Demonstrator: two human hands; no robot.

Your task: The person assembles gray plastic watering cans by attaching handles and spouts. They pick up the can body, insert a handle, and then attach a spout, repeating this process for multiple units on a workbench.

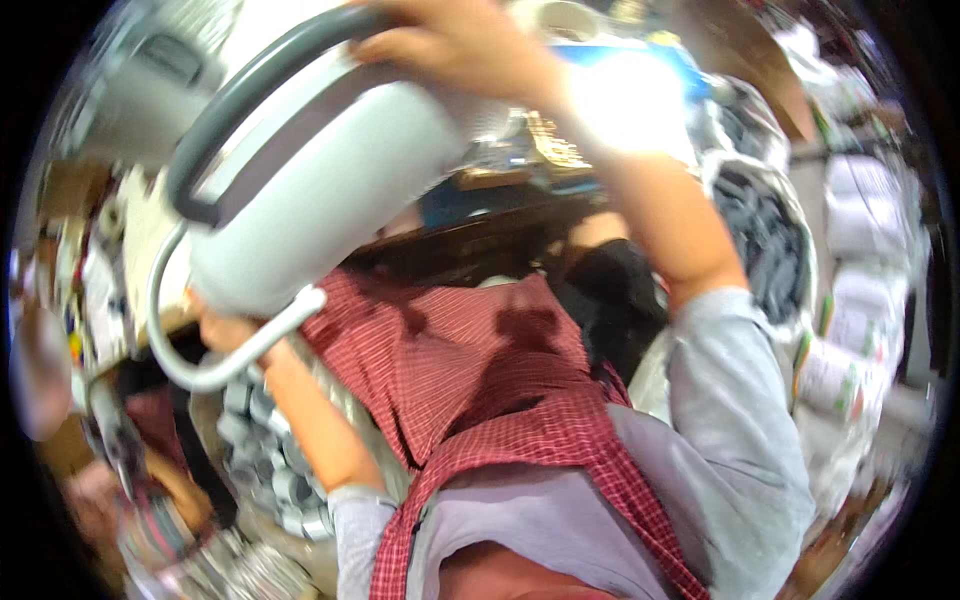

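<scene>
Both my hands hold a large pale grey, cylinder-shaped appliance body (330, 200), tilted with its lower end toward the left. It has a thick dark grey curved handle (235, 100) and a white bent tube (165, 345) looping below it. My right hand (455, 45) closes over the upper end, around the handle. At the lower end sits my left hand (228, 325), gripping the body from behind. The body and the tube hide most of its fingers. Motion blurs the picture, so the appliance's exact kind is unclear.
A sack of dark grey parts (760, 240) stands to my right, beside white wrapped packs (865, 215). Grey and white pieces (265, 450) fill a container on my left. A similar grey appliance (150, 95) is at the far left. A bright lamp (632, 100) glares ahead.
</scene>
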